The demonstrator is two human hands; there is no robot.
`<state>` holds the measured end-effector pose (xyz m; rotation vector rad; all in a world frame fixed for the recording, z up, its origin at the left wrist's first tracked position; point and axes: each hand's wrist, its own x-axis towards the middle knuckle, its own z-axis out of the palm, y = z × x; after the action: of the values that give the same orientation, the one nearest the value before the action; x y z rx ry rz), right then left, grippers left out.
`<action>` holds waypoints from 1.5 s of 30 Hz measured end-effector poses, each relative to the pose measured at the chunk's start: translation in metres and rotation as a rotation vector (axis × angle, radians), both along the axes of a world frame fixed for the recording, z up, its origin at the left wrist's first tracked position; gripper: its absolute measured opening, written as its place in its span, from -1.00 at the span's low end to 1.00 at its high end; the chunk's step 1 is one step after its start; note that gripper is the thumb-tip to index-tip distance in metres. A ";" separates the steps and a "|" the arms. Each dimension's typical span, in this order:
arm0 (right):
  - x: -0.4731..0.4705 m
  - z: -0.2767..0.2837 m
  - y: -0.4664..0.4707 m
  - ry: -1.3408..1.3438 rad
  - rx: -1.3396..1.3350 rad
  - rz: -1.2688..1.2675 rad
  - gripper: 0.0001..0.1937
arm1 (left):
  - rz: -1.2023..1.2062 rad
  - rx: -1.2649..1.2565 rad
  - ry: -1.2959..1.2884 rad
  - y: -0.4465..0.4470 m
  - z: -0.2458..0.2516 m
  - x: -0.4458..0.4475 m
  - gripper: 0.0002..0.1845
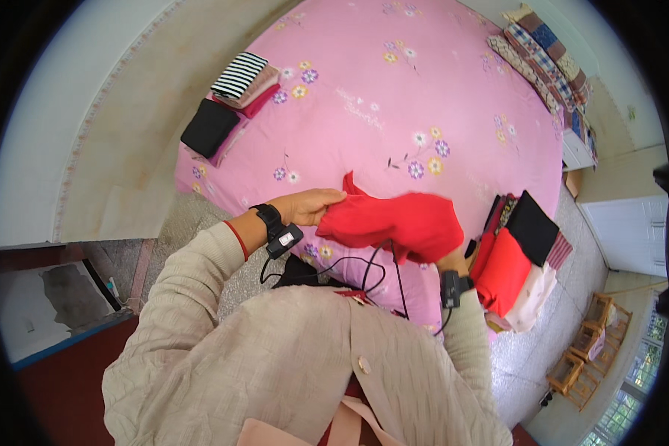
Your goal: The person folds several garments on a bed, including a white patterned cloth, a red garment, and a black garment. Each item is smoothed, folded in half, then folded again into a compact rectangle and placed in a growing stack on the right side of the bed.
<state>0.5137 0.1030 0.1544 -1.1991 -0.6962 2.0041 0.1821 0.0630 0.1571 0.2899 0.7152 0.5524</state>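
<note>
A red cloth garment [396, 223] is stretched between my hands above the near edge of a bed with a pink floral sheet [340, 145]. My left hand [312, 206] grips its left end, thumb on top. At its lower right corner is my right hand [451, 262], mostly hidden behind the cloth, with the fingers out of sight. Close to the right hand lies a pile of clothes, with a folded red garment [504, 273] and a folded black one [531, 227] on top. A black-and-white striped garment [240, 75] tops a stack at the bed's far left, beside a folded black garment [209, 128].
Folded patterned quilts [546, 61] are stacked at the far right corner of the bed. A white cabinet [627, 231] and wooden chairs [585, 345] stand to the right. Black cables [368, 265] run from the wrist devices in front of my body.
</note>
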 end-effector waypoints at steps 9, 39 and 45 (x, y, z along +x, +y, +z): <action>-0.003 0.024 0.029 0.003 0.056 0.067 -0.62 | -0.052 -0.127 -0.369 -0.015 0.001 0.046 -0.47; 0.108 0.291 0.056 0.092 1.084 -0.374 -0.76 | 0.191 1.345 0.103 0.174 0.327 0.073 -0.63; -0.004 0.207 0.001 -0.201 0.863 0.009 -0.62 | 0.065 1.392 0.632 0.155 0.260 -0.054 -0.49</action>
<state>0.5096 0.1039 0.3615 -0.8488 -1.4666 1.3252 0.1281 0.2183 0.4171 1.7995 0.8397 0.9776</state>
